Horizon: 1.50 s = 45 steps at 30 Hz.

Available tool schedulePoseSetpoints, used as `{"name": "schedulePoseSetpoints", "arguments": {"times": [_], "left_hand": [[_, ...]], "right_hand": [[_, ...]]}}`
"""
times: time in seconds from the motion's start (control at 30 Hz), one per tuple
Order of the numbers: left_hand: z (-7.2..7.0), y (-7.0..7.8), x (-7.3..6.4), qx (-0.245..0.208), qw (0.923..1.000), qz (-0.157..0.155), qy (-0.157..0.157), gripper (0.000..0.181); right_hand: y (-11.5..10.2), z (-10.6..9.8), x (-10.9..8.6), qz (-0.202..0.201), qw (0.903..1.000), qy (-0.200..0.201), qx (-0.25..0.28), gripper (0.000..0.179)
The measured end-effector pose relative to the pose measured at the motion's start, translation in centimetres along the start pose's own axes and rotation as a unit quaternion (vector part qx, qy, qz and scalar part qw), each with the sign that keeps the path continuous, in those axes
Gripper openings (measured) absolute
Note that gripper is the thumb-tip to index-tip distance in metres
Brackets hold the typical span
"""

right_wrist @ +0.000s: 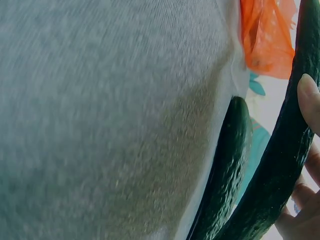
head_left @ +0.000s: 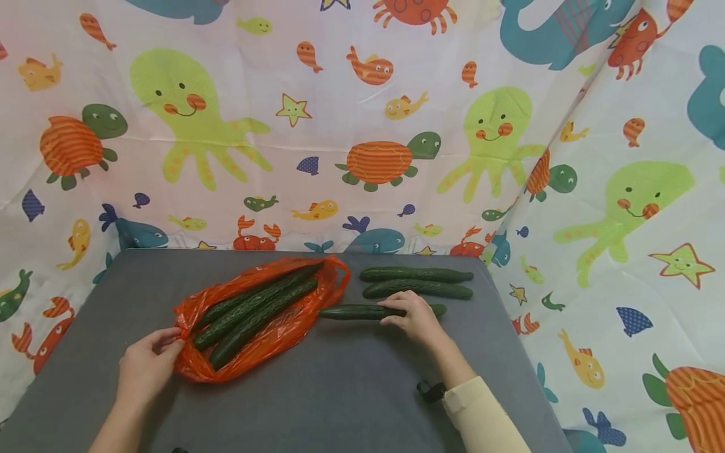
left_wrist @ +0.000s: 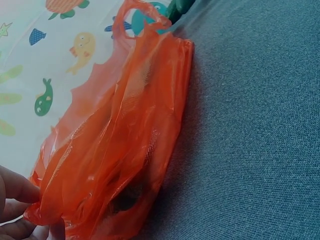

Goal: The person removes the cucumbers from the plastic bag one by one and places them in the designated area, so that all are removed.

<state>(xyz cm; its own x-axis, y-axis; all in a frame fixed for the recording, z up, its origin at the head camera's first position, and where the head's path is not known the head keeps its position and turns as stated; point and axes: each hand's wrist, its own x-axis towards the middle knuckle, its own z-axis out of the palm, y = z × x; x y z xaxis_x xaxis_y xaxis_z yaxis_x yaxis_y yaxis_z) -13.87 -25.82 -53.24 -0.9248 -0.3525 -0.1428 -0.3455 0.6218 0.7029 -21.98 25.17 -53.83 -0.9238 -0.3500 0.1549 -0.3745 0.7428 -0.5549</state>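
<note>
At the left of the head view, my left hand (head_left: 146,368) pinches the near-left edge of a thin red-orange plastic bag (head_left: 277,343). Three dark green cucumbers (head_left: 263,322) lie side by side on the bag's opened film. The left wrist view has my fingers (left_wrist: 17,190) gripping the crumpled bag (left_wrist: 115,130). My right hand (head_left: 416,319) holds another cucumber (head_left: 348,312) from above, thumb on one side and fingers on the other. Its left end is close to the bag's right side. This cucumber (right_wrist: 280,160) appears raised in the right wrist view.
Two more cucumbers, one farther (head_left: 416,274) and one nearer (head_left: 418,289), lie parallel on the grey tabletop (head_left: 317,402) beyond my right hand. A curtain (head_left: 317,126) with sea animals hangs along the back and sides. A small black object (head_left: 432,391) is by my right wrist.
</note>
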Motion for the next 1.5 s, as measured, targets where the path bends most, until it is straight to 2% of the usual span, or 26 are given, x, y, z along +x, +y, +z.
{"name": "schedulePoseSetpoints", "arguments": {"times": [0.2,0.4,0.83,1.23,1.5], "left_hand": [[-0.1,0.0,0.1,-0.003,1.0000,-0.005,0.005,0.038],[-0.1,0.0,0.0,-0.010,0.9998,-0.016,0.000,0.040],[-0.2,0.3,-0.1,-0.008,0.9998,-0.008,-0.014,0.040],[-0.1,0.6,0.1,-0.008,0.9997,-0.021,-0.010,0.039],[-0.2,0.7,0.0,-0.014,0.9994,-0.028,-0.011,0.040]], "right_hand": [[0.6,-0.7,0.2,-0.005,1.0000,0.003,-0.005,0.039],[1.5,-1.3,0.1,0.013,0.9996,-0.004,-0.026,0.040],[3.9,-2.3,-0.4,0.040,0.9987,-0.009,-0.031,0.040],[6.4,-2.4,-0.5,0.056,0.9964,-0.006,-0.063,0.039],[7.3,-2.4,-0.2,0.070,0.9957,-0.010,-0.059,0.039]]}}
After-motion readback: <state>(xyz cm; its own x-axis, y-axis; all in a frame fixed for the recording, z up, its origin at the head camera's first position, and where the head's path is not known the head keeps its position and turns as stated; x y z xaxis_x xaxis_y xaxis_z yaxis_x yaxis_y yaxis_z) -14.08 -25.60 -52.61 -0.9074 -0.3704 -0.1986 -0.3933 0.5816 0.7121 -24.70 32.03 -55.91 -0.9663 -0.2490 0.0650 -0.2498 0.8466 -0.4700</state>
